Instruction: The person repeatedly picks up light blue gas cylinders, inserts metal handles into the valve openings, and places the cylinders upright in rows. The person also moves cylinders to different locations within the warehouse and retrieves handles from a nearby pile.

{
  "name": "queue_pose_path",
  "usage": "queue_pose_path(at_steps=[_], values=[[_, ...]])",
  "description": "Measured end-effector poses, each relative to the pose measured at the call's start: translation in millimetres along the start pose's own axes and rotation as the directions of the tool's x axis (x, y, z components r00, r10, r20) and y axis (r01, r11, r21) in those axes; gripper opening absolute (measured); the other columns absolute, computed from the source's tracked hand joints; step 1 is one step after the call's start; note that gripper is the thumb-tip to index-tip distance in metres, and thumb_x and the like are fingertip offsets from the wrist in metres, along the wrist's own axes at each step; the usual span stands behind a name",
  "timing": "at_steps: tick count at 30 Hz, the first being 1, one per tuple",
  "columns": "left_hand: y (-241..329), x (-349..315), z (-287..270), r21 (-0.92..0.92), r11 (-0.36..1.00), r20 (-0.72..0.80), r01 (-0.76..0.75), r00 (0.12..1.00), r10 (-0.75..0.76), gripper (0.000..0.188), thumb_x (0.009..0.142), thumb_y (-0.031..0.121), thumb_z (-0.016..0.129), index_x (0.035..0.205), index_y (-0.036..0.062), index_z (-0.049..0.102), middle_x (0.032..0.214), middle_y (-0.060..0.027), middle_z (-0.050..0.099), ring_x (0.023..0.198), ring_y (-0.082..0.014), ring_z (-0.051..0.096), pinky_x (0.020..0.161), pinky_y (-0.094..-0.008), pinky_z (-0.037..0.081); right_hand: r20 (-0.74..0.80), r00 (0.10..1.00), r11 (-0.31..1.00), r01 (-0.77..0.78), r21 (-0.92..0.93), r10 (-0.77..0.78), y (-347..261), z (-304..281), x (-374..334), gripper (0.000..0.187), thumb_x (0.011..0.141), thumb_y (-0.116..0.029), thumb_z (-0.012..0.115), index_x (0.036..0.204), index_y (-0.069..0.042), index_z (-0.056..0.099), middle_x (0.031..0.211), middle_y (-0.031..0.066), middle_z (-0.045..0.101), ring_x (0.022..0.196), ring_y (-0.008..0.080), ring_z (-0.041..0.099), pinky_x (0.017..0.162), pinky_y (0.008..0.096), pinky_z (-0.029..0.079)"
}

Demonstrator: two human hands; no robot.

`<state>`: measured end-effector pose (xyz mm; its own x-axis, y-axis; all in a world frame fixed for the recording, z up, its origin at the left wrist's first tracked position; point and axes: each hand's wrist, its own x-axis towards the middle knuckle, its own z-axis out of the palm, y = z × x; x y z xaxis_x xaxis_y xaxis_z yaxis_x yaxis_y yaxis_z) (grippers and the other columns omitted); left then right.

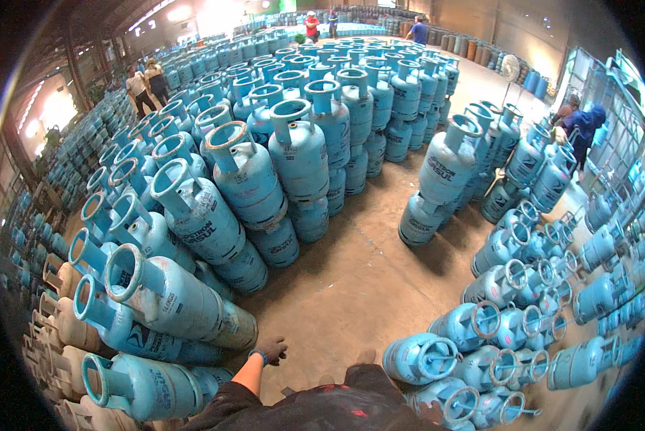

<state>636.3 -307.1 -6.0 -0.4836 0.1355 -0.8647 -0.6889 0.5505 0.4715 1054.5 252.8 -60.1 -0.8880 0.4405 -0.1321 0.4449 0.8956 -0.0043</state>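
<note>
My left hand (pixel 272 350), in a dark glove with a blue band at the wrist, hangs low beside my body. Its fingers are loosely apart and hold nothing. Closest to it is the base of a worn blue gas cylinder (pixel 182 298), which leans out of the left stack with its collar toward the left. Another blue gas cylinder (pixel 146 388) stands below that one, left of my forearm. My right hand does not show clearly; my dark clothing covers the lower middle. By my right side is a blue gas cylinder (pixel 412 357) with a round collar.
Stacked blue cylinders (pixel 301 154) fill the left and middle, two high in front. A shorter stacked row (pixel 448 169) stands right, past a brown floor aisle (pixel 337 266). Several people are farther off, one in dark blue (pixel 585 129). A fan (pixel 510 68) stands behind.
</note>
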Motion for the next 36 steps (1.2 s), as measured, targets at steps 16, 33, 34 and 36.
queue_pose_path(at_steps=[16, 33, 34, 36], values=[[137, 152, -47, 0.809, 0.581, 0.011, 0.089, 0.986, -0.167, 0.035, 0.102, 0.033, 0.058, 0.128, 0.016, 0.074, 0.119, -0.0111, 0.077, 0.097, -0.0261, 0.074, 0.084, -0.0442, 0.057, -0.091, 0.995, 0.99, -0.02, 0.139, 0.033, -49, -113, 598, 0.023, 0.089, -0.025, 0.067, 0.107, -0.011, 0.072, 0.116, 0.0143, 0.069, 0.104, 0.0378, 0.067, 0.087, 0.0509, 0.055], [690, 457, -186, 0.842, 0.472, 0.07, -0.262, 0.92, 0.385, 0.04, 0.098, 0.039, 0.058, 0.122, 0.0118, 0.075, 0.128, -0.016, 0.073, 0.118, -0.0384, 0.067, 0.101, -0.047, 0.053, -0.573, 0.818, 0.967, -0.108, -0.232, -0.046, -151, -505, 1111, 0.014, 0.093, -0.037, 0.068, 0.103, -0.027, 0.07, 0.106, 0.0002, 0.068, 0.076, 0.0304, 0.073, 0.059, 0.0473, 0.058], [745, 469, -186, 0.725, 0.658, -0.031, -0.203, 0.945, 0.325, 0.042, 0.098, 0.042, 0.057, 0.121, 0.0109, 0.076, 0.127, -0.0169, 0.073, 0.118, -0.0395, 0.067, 0.101, -0.0473, 0.052, -0.607, 0.788, 0.962, -0.076, -0.263, -0.104, -150, -502, 1107, 0.013, 0.091, -0.037, 0.072, 0.099, -0.027, 0.07, 0.099, 0.0009, 0.065, 0.073, 0.0271, 0.072, 0.055, 0.045, 0.056], [851, 479, -183, 0.825, 0.421, 0.176, -0.377, 0.88, 0.441, 0.046, 0.097, 0.044, 0.058, 0.122, 0.0089, 0.076, 0.126, -0.0196, 0.073, 0.119, -0.0402, 0.067, 0.101, -0.0457, 0.051, -0.639, 0.766, 0.983, -0.053, -0.173, -0.071, -150, -502, 1105, 0.016, 0.087, -0.038, 0.075, 0.096, -0.026, 0.07, 0.101, 0.0008, 0.065, 0.072, 0.026, 0.071, 0.055, 0.045, 0.056]])
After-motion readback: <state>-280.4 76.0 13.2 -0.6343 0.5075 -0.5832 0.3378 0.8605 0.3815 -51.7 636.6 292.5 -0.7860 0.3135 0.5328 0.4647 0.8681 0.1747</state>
